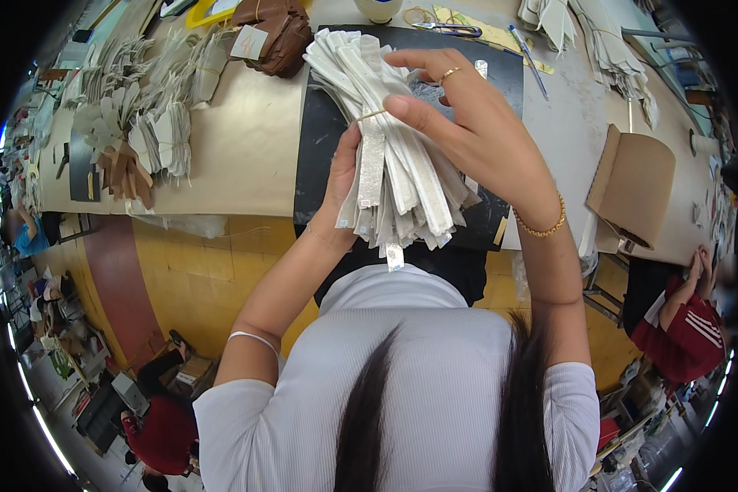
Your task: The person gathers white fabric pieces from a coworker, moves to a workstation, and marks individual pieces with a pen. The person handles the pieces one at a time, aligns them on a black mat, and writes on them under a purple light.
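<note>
A thick bundle of white strips, some with a speckled silvery face and small tags at their lower ends, fans out above the dark mat. Around its middle runs a thin rubber band. My left hand is closed about the bundle's left side, its fingers hidden behind the strips. On the right, my right hand has thumb and index finger spread apart. Its thumb tip lies by the band, and the index fingertip is at the bundle's upper edge. Whether the thumb hooks the band I cannot tell.
Piles of pale strips cover the table's left, beside a brown leather bundle. Scissors and a blue pen lie behind the mat. A brown cardboard roll rests at right. People sit nearby on both sides.
</note>
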Tool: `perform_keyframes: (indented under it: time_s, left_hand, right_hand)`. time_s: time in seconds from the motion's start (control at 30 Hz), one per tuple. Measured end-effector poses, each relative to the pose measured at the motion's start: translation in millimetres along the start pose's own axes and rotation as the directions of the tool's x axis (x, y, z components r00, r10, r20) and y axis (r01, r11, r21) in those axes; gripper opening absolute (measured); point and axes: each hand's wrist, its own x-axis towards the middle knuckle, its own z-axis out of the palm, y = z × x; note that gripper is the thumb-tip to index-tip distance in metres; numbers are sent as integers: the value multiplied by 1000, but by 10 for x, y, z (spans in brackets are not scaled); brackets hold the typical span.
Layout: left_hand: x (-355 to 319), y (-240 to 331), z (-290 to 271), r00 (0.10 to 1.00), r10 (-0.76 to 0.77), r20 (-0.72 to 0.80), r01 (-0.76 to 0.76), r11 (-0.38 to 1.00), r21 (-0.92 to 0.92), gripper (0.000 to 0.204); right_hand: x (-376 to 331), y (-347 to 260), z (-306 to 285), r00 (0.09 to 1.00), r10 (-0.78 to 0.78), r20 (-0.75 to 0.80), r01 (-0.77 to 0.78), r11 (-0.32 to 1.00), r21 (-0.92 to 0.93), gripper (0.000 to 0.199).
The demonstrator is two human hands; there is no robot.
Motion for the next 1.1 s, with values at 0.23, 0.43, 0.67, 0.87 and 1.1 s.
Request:
perform_keyframes:
  time_s: [0.23, 0.43, 0.67, 0.87, 1.1]
  left_hand:
    - [21, 11, 129, 996, -9, -89, 18, 995, 94, 67]
    - [6, 4, 114, 980, 61, -189, -8, 964, 267, 58]
    - [45, 96, 213, 974, -1, -228, 55, 972, 229, 48]
    - [52, 144, 83, 993, -57, -101, 64, 996, 63, 54]
    - [49, 140, 88, 995, -15, -101, 26, 993, 114, 63]
  right_hand:
    - [26, -20, 143, 996, 88, 0, -88, 996, 12, 62]
    - [10, 188, 187, 999, 52, 7, -52, 999, -9, 76]
    - [26, 590, 176, 964, 195, 182, -254, 880, 402, 80]
    - [15, 465, 32, 916, 299, 267, -401, 663, 632, 77]
    - [21, 477, -7, 912, 310, 267, -406, 609, 682, 77]
